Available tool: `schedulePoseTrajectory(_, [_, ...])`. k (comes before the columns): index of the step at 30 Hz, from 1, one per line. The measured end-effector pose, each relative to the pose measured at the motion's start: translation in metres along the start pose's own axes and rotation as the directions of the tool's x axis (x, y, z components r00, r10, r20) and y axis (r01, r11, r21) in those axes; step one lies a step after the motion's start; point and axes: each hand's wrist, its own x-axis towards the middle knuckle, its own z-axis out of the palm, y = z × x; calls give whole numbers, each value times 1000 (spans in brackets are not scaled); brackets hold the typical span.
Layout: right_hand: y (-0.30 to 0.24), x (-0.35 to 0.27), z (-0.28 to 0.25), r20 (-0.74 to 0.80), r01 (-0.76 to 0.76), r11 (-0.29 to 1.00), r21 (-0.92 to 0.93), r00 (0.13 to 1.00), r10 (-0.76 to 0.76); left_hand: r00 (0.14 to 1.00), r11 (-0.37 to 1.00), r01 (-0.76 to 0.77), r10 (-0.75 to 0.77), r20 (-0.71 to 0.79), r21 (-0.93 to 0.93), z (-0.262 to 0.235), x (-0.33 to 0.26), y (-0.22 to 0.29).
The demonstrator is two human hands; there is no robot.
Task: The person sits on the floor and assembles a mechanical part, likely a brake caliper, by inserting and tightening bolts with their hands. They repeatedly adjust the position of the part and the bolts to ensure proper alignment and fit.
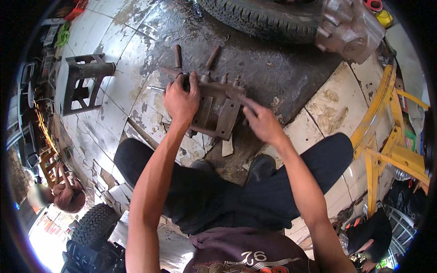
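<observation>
A rusty brown metal assembly point(230, 117) rests on the floor in front of me, with flat drilled plates and several small studs along its far edge. My left hand point(183, 101) is closed on a dark round metal piece point(185, 83) at the assembly's left end. At the right end is my right hand point(266, 125), its fingers curled and slightly blurred. One finger reaches toward the assembly's far right corner; what the hand grips is unclear. Beyond the assembly lie two loose rusty metal pins, a left pin point(178, 56) and a right pin point(212, 57). A shiny rod point(155, 88) sticks out at left.
A large tyre point(264, 22) and a wrapped metal casting point(350, 32) lie at the far side. A dark stool point(85, 84) stands left, a yellow metal frame point(378, 136) right. Sparks point(44, 129) fly near another person point(68, 195) at far left.
</observation>
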Motion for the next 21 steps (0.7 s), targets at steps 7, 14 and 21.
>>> schedulePoseTrajectory(7, [23, 2, 3, 35, 257, 904, -340, 965, -261, 998, 1000, -7, 6, 64, 23, 7, 5, -5])
schedulePoseTrajectory(14, [15, 9, -11, 139, 343, 894, -289, 939, -315, 996, 998, -32, 28, 80, 47, 7, 3, -1])
schedulePoseTrajectory(21, [41, 9, -7, 231, 421, 798, -433, 907, -353, 990, 993, -67, 54, 130, 97, 3, 4, 2])
